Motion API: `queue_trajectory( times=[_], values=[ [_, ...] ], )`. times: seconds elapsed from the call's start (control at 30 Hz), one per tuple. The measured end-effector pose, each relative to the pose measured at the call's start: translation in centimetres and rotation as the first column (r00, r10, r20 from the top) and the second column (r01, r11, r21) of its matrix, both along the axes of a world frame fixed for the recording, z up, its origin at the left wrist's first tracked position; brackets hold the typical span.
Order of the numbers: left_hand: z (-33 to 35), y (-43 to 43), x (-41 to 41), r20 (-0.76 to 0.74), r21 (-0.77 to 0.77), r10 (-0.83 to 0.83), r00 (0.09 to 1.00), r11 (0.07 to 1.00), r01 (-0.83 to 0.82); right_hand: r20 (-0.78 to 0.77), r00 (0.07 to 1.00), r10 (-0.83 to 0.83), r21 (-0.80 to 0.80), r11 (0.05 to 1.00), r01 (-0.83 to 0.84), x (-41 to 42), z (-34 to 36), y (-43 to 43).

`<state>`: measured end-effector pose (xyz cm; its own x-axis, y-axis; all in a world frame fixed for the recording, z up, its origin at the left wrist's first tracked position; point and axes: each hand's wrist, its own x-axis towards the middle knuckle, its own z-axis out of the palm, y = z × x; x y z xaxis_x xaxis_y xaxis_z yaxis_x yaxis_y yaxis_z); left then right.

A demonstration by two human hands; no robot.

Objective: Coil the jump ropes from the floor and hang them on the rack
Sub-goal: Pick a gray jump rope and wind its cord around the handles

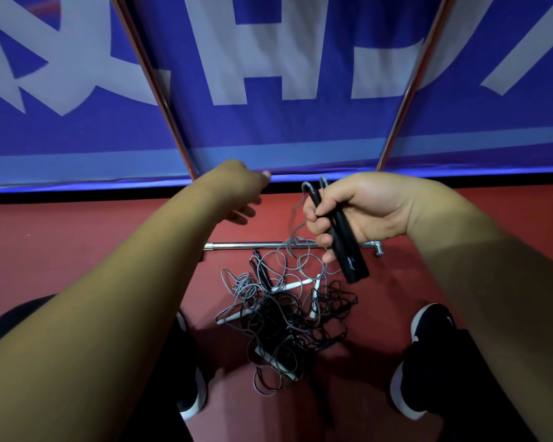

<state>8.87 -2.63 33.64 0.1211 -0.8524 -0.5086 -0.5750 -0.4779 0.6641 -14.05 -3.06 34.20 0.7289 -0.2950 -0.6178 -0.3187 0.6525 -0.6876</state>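
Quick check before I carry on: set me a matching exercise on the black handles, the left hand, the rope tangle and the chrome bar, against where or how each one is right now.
Things
1. black handles
2. left hand
3. rope tangle
4. chrome bar

Places or states
A. on the floor between the shoes
B. gripped together in the right hand
C. fingers relaxed, holding nothing
D. low across the floor, beyond the tangle

Pairs: 1-B, 2-C, 3-A, 4-D
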Motion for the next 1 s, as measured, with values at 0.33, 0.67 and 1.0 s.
queue_trajectory(
  times=[0.33,0.67,1.0],
  values=[
    [-0.8,0.5,-1.7,-0.119,-0.387,-0.537,0.835,0.800,0.459,-0.121,0.991,0.056,0.011,0.998,-0.055,0.8,-0.2,0.7],
    [-0.7,-0.1,-1.9,0.320,-0.561,-0.093,0.943,0.783,0.268,-0.225,0.918,-0.327,-0.414,0.885,0.214,2.2,-0.8,0.8],
    [-0.5,-0.1,-1.3,0.440,-0.595,0.091,0.893,0.775,0.214,-0.322,0.806,-0.497,-0.923,0.354,-0.151,3.7,-1.4,1.0]
  ],
)
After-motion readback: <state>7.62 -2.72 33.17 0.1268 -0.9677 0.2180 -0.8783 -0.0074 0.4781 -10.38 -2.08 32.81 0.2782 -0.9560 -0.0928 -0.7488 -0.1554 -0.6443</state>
